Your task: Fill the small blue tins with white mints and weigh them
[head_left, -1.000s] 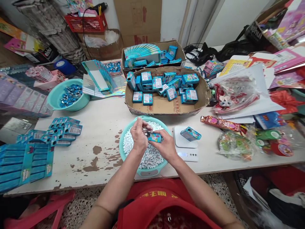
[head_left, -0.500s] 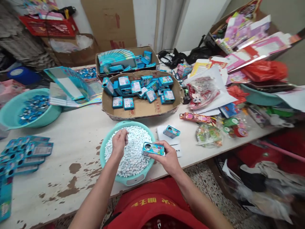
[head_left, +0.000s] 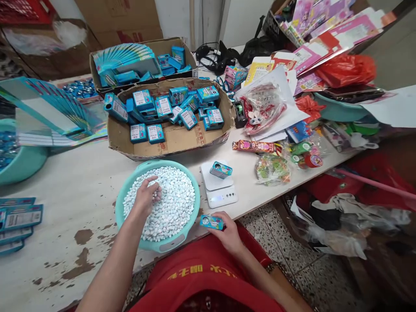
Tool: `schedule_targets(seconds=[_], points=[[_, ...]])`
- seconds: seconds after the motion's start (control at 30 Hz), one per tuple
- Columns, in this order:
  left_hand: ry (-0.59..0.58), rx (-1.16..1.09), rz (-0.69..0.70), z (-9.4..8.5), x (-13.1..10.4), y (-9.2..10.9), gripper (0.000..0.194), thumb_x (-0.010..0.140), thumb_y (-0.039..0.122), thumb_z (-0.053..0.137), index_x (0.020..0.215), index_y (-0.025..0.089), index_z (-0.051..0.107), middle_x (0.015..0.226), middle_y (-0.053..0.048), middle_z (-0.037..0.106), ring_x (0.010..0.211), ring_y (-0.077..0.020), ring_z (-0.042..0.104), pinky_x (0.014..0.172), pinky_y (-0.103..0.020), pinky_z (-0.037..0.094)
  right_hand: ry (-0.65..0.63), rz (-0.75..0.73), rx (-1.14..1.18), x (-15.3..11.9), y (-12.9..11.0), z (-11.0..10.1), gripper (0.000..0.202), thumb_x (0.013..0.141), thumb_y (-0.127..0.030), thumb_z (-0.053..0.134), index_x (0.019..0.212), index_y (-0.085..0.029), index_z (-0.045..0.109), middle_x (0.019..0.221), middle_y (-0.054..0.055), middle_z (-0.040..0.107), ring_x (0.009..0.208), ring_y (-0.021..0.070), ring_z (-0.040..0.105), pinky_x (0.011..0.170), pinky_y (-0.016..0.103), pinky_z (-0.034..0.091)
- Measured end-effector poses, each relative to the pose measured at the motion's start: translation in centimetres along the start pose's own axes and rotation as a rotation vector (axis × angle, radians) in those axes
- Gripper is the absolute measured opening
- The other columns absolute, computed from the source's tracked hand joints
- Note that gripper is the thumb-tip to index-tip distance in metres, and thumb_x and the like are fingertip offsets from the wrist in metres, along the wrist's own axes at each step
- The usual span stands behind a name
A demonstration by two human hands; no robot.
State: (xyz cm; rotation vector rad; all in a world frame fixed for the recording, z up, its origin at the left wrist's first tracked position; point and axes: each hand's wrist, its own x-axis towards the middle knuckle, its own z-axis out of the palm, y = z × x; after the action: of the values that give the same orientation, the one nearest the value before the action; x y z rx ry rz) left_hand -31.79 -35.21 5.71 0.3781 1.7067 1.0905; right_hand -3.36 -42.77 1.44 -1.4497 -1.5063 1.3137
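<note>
My left hand (head_left: 148,196) is over the small white candies (head_left: 173,203) in a turquoise basin (head_left: 118,203). Its fingers are partly curled and apart; some candies show by the fingertips, and I cannot tell whether any rest in the palm. My right hand (head_left: 229,232) grips a small blue candy box (head_left: 212,222) near the table's front edge, just right of the basin. A round hole at the box's left end shows white candies inside. Another blue box (head_left: 221,169) lies on a white digital scale (head_left: 222,197) to the right of the basin.
Behind the basin stands a cardboard tray (head_left: 175,147) of blue boxes, with a second carton (head_left: 191,73) behind it. Flat blue boxes (head_left: 22,216) lie at left, near another turquoise basin (head_left: 35,162). Wrapped sweets (head_left: 273,169) and packaging lie at right.
My right hand has lowered the blue box from beside the basin toward the table's front edge, uncovering the scale. My left hand's fingers have loosened over the candies. The view has shifted right.
</note>
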Motion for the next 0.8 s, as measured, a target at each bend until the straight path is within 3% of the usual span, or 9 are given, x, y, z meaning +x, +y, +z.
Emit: schedule_targets(seconds=[0.13,0.27,0.33,0.43,0.47,0.53,0.6,0.7,0.8], points=[[0.092,0.175,0.208,-0.4,0.5,-1.1,0.029,0.061,0.035,0.063,0.084,0.017,0.063,0.068,-0.002,0.059,0.064,-0.0155,0.054,0.064,-0.028,0.045,0.046,-0.130,-0.068,0.5,1.4,1.7,0.026,0.072,-0.032,0.072,0.095,-0.024,0.064,0.094,0.005,0.066,0.089,0.0220,0.063,0.079,0.036,0.053],[0.072,0.473,0.366,-0.9,0.2,-2.1,0.021,0.069,0.037,0.059,0.083,0.023,0.066,0.091,-0.006,0.068,0.090,-0.0246,0.059,0.086,-0.036,0.042,0.097,-0.249,-0.257,1.0,1.1,0.5,0.048,0.065,-0.038,0.078,0.107,-0.024,0.059,0.106,0.009,0.061,0.101,0.0273,0.058,0.086,0.044,0.050],[0.088,0.530,0.410,-1.2,-0.2,-2.3,0.022,0.073,0.039,0.057,0.087,0.024,0.066,0.097,-0.006,0.068,0.095,-0.0265,0.059,0.089,-0.038,0.041,0.258,-0.250,-0.310,2.9,0.6,-0.9,0.062,0.065,-0.043,0.077,0.118,-0.021,0.052,0.114,0.013,0.056,0.106,0.0286,0.054,0.086,0.045,0.049],[0.150,0.532,0.457,-1.5,-0.7,-2.4,0.023,0.077,0.039,0.054,0.089,0.024,0.065,0.101,-0.006,0.068,0.098,-0.0261,0.059,0.090,-0.037,0.041,0.510,-0.166,-0.311,8.2,-0.2,-3.0,0.074,0.067,-0.047,0.073,0.126,-0.016,0.042,0.125,0.018,0.048,0.111,0.0282,0.050,0.087,0.044,0.047],[0.158,0.519,0.467,-1.6,-0.8,-2.4,0.023,0.077,0.039,0.054,0.089,0.023,0.065,0.101,-0.006,0.068,0.099,-0.0256,0.059,0.090,-0.036,0.040,0.507,-0.135,-0.284,10.3,-0.5,-3.5,0.076,0.064,-0.050,0.073,0.124,-0.016,0.043,0.126,0.018,0.048,0.112,0.0284,0.050,0.088,0.044,0.046],[0.173,0.464,0.468,-1.6,-1.0,-2.3,0.023,0.078,0.040,0.054,0.088,0.023,0.066,0.100,-0.006,0.067,0.098,-0.0246,0.059,0.090,-0.036,0.041,0.369,-0.062,-0.221,13.6,-1.5,-4.2,0.062,0.063,-0.055,0.070,0.108,-0.016,0.053,0.107,0.012,0.061,0.099,0.0266,0.057,0.083,0.042,0.047],[0.191,0.357,0.437,-1.2,-1.4,-2.0,0.025,0.076,0.043,0.058,0.086,0.022,0.066,0.098,-0.006,0.068,0.097,-0.0239,0.059,0.091,-0.035,0.041,0.260,-0.041,-0.195,15.3,-3.3,-4.3,0.052,0.062,-0.057,0.070,0.093,-0.017,0.058,0.090,0.007,0.065,0.086,0.0244,0.060,0.079,0.040,0.047],[0.161,0.034,0.311,0.5,-2.7,-1.0,0.035,0.071,0.050,0.064,0.087,0.019,0.066,0.093,-0.008,0.068,0.093,-0.0232,0.061,0.087,-0.035,0.043,0.222,-0.209,-0.245,14.6,-7.6,-3.8,0.042,0.066,-0.051,0.071,0.091,-0.019,0.061,0.089,0.005,0.066,0.085,0.0229,0.061,0.080,0.038,0.047],[-0.008,-0.421,0.124,3.1,-4.2,0.8,0.049,0.074,0.058,0.060,0.098,0.016,0.065,0.102,-0.012,0.068,0.096,-0.0224,0.063,0.084,-0.033,0.046,0.102,-0.477,-0.361,12.6,-12.0,-2.4,0.033,0.072,-0.044,0.072,0.096,-0.023,0.064,0.092,0.005,0.067,0.089,0.0234,0.061,0.084,0.039,0.044]])
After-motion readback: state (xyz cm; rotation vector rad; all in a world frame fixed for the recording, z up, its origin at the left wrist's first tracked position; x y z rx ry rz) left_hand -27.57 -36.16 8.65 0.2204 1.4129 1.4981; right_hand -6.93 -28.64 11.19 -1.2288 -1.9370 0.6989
